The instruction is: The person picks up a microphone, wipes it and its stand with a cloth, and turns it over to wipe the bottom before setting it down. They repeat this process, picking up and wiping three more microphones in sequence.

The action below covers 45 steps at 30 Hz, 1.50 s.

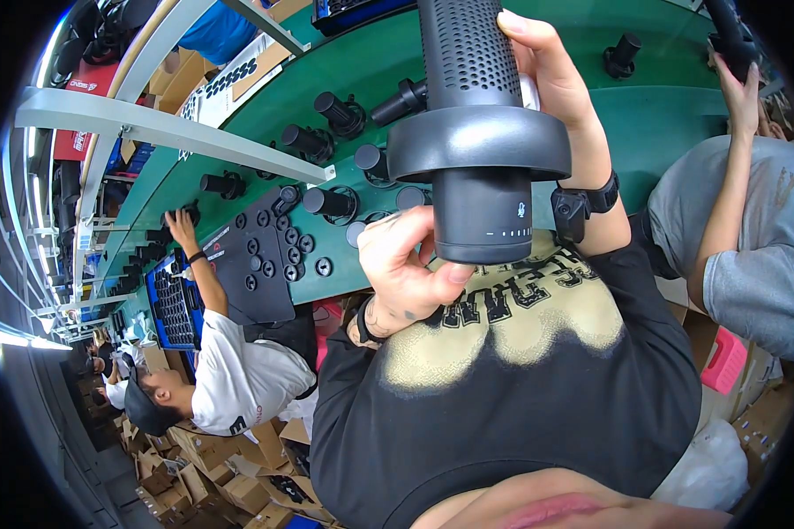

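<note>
A black desktop microphone (483, 212) is held up close in front of me, above the green workbench (635, 110). Its upper part is a perforated cylinder, a wide round collar surrounds its middle, and the smooth lower body carries a row of small marks. My right hand (560, 84) grips the perforated part from behind and the right, thumb along its side. At the lower end, my left hand (406, 264) is closed on the body with the thumb at the bottom edge; its other fingers are partly hidden. A black band with a small device (571, 212) circles my right wrist.
Several black microphones (335, 115) stand or lie along the bench. Small round black parts (295, 256) lie on a dark mat (260, 300) at left. A grey metal bar (176, 132) crosses overhead. Co-workers work left (247, 370) and right (759, 238); cardboard boxes (247, 494) stand behind.
</note>
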Each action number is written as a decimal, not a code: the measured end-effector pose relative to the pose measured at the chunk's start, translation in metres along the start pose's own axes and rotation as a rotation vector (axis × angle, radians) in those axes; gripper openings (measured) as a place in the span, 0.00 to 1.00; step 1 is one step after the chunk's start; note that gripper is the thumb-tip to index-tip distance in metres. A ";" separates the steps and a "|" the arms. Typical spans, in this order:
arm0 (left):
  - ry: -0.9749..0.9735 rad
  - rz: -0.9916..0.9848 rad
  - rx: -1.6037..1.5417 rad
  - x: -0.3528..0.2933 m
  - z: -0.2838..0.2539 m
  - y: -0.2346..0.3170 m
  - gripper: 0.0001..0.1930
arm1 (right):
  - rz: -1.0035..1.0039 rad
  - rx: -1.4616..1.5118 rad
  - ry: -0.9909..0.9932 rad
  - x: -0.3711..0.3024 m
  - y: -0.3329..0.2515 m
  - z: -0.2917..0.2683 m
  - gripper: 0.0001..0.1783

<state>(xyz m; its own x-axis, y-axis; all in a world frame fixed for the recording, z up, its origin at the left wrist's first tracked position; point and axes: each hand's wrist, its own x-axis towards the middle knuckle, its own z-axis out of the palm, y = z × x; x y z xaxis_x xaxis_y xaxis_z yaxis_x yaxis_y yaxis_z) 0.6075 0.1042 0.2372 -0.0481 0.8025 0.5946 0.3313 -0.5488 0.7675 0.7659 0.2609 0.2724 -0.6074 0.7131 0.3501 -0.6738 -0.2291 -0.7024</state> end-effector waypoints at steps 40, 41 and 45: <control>0.176 -0.414 -0.144 -0.013 -0.018 -0.033 0.15 | -1.100 -1.450 0.506 0.141 -0.211 0.021 0.41; 0.180 -0.418 -0.144 -0.013 -0.019 -0.033 0.15 | -1.095 -1.449 0.502 0.144 -0.210 0.021 0.41; 0.173 -0.422 -0.131 -0.012 -0.021 -0.034 0.15 | -0.938 -1.420 0.584 0.150 -0.209 0.029 0.43</control>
<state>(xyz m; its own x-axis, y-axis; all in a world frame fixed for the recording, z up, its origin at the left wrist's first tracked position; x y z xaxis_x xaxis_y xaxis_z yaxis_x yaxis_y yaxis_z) 0.5774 0.1084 0.2091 -0.3125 0.9171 0.2474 0.1284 -0.2173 0.9676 0.8029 0.3967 0.4896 0.1482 0.4465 0.8824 0.3587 0.8073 -0.4687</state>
